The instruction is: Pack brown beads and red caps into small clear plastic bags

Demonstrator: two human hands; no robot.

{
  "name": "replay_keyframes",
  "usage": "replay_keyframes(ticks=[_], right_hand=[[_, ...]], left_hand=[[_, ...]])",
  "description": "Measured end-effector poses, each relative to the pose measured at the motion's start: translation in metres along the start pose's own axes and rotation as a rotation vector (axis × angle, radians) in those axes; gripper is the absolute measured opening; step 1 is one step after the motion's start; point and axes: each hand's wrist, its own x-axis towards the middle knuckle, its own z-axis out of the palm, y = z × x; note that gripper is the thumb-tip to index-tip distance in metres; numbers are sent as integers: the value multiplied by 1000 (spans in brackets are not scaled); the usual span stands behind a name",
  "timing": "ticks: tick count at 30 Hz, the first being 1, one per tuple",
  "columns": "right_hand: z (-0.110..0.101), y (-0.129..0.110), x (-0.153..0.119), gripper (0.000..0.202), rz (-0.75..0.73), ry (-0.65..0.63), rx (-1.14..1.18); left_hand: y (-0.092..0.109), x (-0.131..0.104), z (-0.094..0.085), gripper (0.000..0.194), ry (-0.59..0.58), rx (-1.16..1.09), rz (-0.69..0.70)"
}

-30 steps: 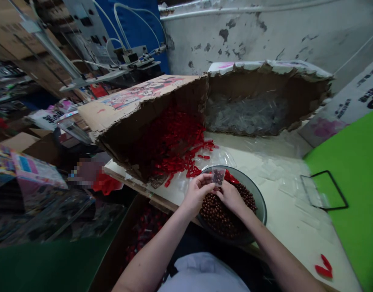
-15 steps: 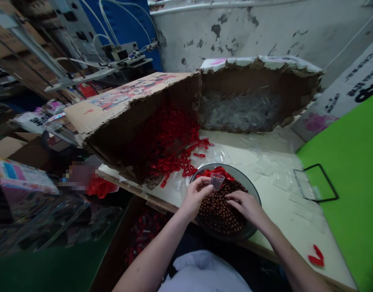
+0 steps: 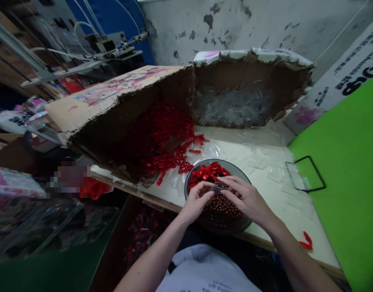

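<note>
My left hand [image 3: 197, 202] pinches a small clear plastic container [image 3: 217, 189] between thumb and fingertips; something dark shows inside it. The fingers of my right hand [image 3: 249, 200] are closed around the container's other side, and any ball among them is hidden. Both hands are over a dark round bowl [image 3: 249, 178]. Glossy brown balls [image 3: 221, 213] fill its near part, and red plastic pieces [image 3: 206, 172] are heaped along its far left side.
An open cardboard box [image 3: 98, 129] spills red pieces [image 3: 165, 156] onto the pale tabletop [image 3: 276, 211]. Behind it, another box [image 3: 253, 69] holds clear plastic parts [image 3: 235, 107]. A black wire handle [image 3: 317, 174] lies by the green panel [image 3: 350, 174]. A red piece [image 3: 307, 240] rests near the table's front right.
My right hand has come up from the brown balls to the clear container in my left hand. The container has tipped and sits lower. The whole view has shifted slightly.
</note>
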Motion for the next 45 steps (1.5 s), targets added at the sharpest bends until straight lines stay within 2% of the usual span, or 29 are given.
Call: replay_keyframes(ticks=[4, 8, 10, 12, 14, 17, 23, 28, 30, 33, 35, 37, 40, 45], right_hand=[[5, 31, 3, 32, 110, 40, 23], [35, 65, 18, 19, 194, -12, -136], [54, 72, 28, 15, 191, -28, -188], [71, 75, 37, 16, 214, 10, -217], [82, 77, 43, 17, 256, 64, -243], [87, 81, 47, 15, 289, 94, -252], [83, 86, 38, 15, 245, 64, -149], [63, 72, 24, 27, 263, 101, -7], [50, 61, 15, 31, 305, 67, 212], [31, 44, -1, 34, 432, -8, 677], [21, 35, -9, 34, 487, -38, 818], [15, 31, -14, 34, 501, -55, 810], [9, 28, -16, 36, 501, -80, 679], [4, 26, -13, 34, 454, -173, 546]], left_hand=[[1, -3, -12, 25, 25, -145, -26], [8, -14, -40, 26, 154, -189, 20], [10, -21, -54, 26, 202, -173, 52], [12, -29, -64, 26, 227, -138, 65], [12, -35, -68, 25, 236, -105, 63], [9, -36, -64, 25, 213, -86, 43], [-4, -23, -43, 39, 64, -46, -35], [-12, -14, -25, 30, 32, -108, -74], [-14, -12, -19, 27, 11, -108, -76], [-15, -8, -9, 27, -36, -60, -89], [-14, -6, -2, 26, -66, -17, -89], [-12, -5, 5, 25, -86, 16, -89], [-8, -4, 10, 24, -100, 80, -92], [-3, -5, 9, 24, -120, 182, -93]])
